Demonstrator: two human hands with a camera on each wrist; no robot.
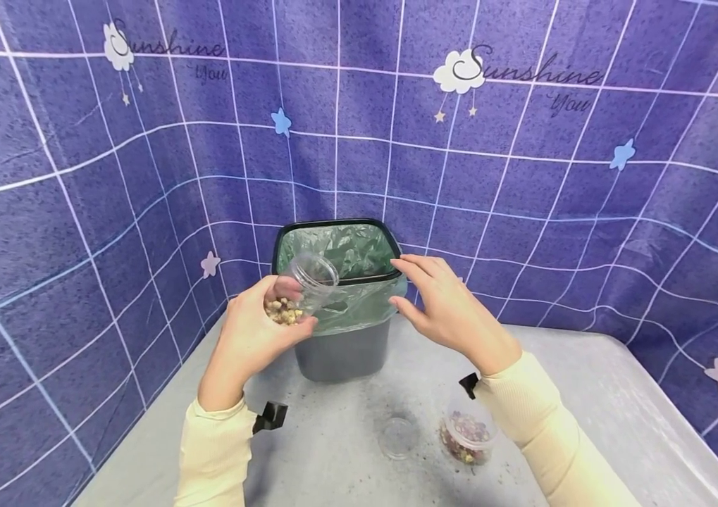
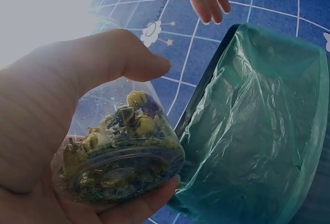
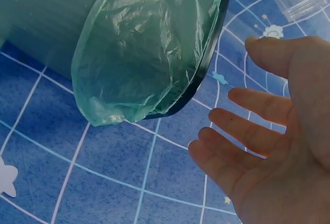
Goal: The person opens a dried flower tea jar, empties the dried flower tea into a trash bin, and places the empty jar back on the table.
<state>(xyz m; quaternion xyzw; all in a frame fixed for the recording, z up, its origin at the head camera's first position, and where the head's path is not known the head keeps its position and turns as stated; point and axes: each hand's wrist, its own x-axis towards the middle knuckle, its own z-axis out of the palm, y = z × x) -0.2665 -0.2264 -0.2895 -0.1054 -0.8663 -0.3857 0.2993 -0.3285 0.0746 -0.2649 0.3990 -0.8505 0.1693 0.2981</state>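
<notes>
My left hand [image 1: 256, 331] grips a clear plastic jar [image 1: 314, 274] tilted toward the bin, its mouth up and to the right. Dried flowers [image 2: 136, 126], yellowish with dark bits, lie in the bottom of the jar, as the left wrist view shows. Behind it stands a dark grey bin [image 1: 342, 352] with a black rim, lined with a green plastic bag [image 1: 359, 250] folded over the edge. My right hand [image 1: 444, 303] is near the bin's right front rim, fingers spread and holding nothing; the right wrist view shows its fingers [image 3: 247, 126] apart from the bag.
On the grey table [image 1: 327, 436], a clear round lid [image 1: 399, 436] lies in front of the bin. To its right sits a second clear jar [image 1: 468, 436] with reddish and yellow dried flowers. Small crumbs are scattered around them. A purple gridded curtain [image 1: 359, 141] hangs behind.
</notes>
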